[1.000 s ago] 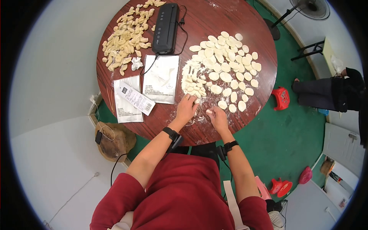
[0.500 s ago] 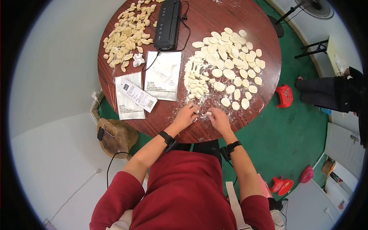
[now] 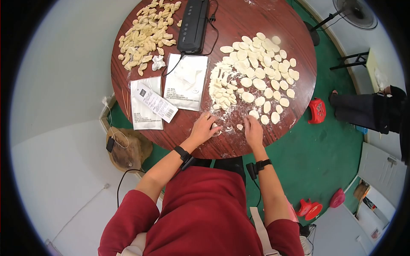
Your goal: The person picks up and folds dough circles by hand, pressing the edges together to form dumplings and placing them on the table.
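dough piece just beside right hand

Dough discs right on table, packet left of them, sealer behind packet, dough piece between left hand and right hand

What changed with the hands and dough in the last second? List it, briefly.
The left hand pulled back from the heap of dough bits toward the table edge. Both hands met over a small dough piece, then parted: the right hand slid right, toward the flat rounds, and the piece now lies loose between them. Dumplings, black machine and bags stayed put.
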Demonstrator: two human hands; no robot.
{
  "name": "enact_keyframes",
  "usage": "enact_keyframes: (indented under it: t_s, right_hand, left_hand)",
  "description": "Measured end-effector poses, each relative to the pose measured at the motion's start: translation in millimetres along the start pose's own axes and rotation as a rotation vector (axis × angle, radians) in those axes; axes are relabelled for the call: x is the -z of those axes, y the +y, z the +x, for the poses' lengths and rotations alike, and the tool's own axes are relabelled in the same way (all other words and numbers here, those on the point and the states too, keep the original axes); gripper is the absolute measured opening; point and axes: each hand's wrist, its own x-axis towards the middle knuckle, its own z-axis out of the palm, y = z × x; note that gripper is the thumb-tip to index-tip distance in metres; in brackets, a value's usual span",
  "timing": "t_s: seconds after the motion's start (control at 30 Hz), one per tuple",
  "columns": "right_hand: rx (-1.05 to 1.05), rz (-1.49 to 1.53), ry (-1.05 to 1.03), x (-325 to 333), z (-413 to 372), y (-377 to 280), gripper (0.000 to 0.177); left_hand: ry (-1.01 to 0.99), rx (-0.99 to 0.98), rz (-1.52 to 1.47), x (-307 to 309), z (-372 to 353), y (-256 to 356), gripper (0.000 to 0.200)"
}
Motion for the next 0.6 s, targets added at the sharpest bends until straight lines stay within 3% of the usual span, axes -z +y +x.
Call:
enact_keyframes:
  t_s: [0.1, 0.3, 0.33, 0.47, 0.6]
  right_hand:
    - [0.072, -0.155, 0.120, -7.3, 21.0, 4.6, 0.018]
    - [0.094, -0.384, 0.134, -44.0, 47.9, -15.1, 0.031]
    - [0.090, -0.403, 0.109, -49.8, 45.7, -15.2, 0.039]
    - [0.093, -0.419, 0.107, -65.7, 32.5, -8.1, 0.057]
    - [0.103, -0.492, 0.111, -68.2, 29.6, -3.3, 0.059]
  left_hand:
    - [0.164, -0.010, 0.089, -7.6, 16.6, 10.5, 0.035]
    - [0.268, 0.056, 0.219, -46.1, 49.5, 15.9, 0.061]
    - [0.229, 0.050, 0.252, -52.1, 51.2, 11.1, 0.068]
    - [0.204, 0.016, 0.270, -65.7, 48.8, 4.6, 0.066]
    - [0.176, 0.015, 0.292, -72.5, 46.6, -4.1, 0.072]
